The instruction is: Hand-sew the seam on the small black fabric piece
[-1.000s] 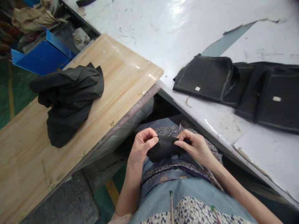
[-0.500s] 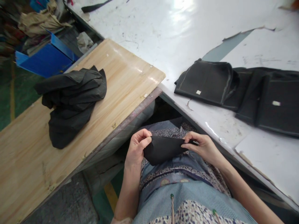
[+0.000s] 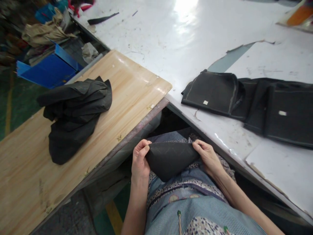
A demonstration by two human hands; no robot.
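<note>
A small black fabric piece (image 3: 171, 160) is stretched between my two hands, above my lap. My left hand (image 3: 141, 158) pinches its upper left corner between thumb and fingers. At the upper right corner, my right hand (image 3: 207, 158) grips it the same way. The top edge runs nearly straight, and the lower part hangs to a rounded point. Behind and below it lies my blue checked apron (image 3: 186, 186) with patterned trim.
A wooden board (image 3: 132, 88) on the left bears a crumpled black cloth pile (image 3: 75, 114). Folded black pieces (image 3: 212, 91) with small white labels lie on the white table (image 3: 151, 39), whose surface is torn. A blue box (image 3: 49, 70) stands beyond the board.
My hands have moved apart, my left one slightly leftward. The black fabric piece is now pulled wider and shows more of its face. The view has tilted up a little.
</note>
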